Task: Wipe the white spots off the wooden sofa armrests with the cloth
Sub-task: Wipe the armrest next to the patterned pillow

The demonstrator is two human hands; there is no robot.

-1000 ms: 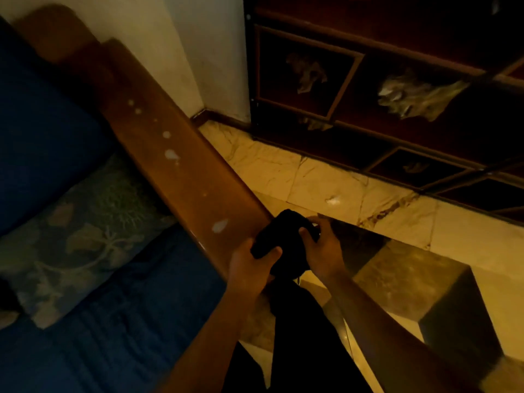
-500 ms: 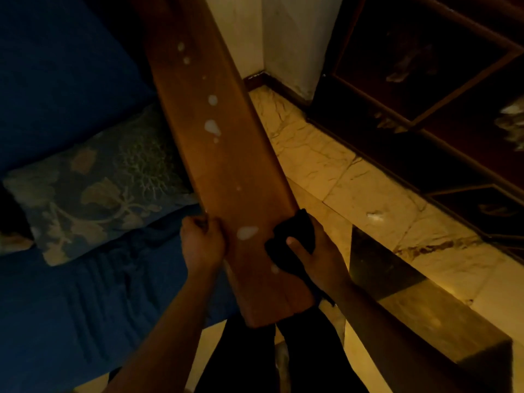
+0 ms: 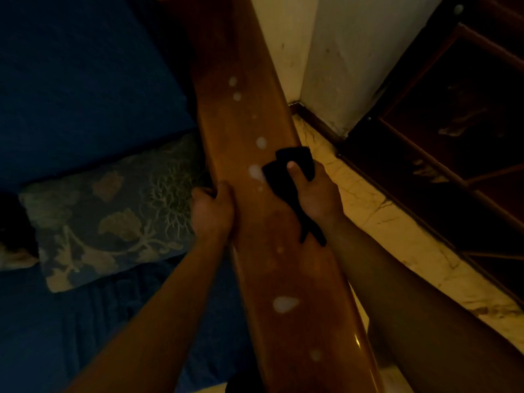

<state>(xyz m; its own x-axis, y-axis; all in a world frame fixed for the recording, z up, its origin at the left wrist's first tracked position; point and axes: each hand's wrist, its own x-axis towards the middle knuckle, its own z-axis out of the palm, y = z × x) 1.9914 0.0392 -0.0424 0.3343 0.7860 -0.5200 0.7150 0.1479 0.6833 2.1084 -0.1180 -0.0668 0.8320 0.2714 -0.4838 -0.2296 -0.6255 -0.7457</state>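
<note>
Several white spots (image 3: 255, 171) on wooden armrest (image 3: 297, 279) — largest near the viewer. Right hand (image 3: 316, 194) clutching black cloth (image 3: 286, 171), pressed to wood beside one spot. Left hand (image 3: 212, 211) clasped over armrest's inner edge — patterned cushion (image 3: 107, 217) alongside.

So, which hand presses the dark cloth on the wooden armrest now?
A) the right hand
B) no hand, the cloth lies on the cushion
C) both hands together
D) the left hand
A: the right hand holds the dark cloth against the armrest beside a white spot, while the left hand only grips the armrest's edge.
</note>
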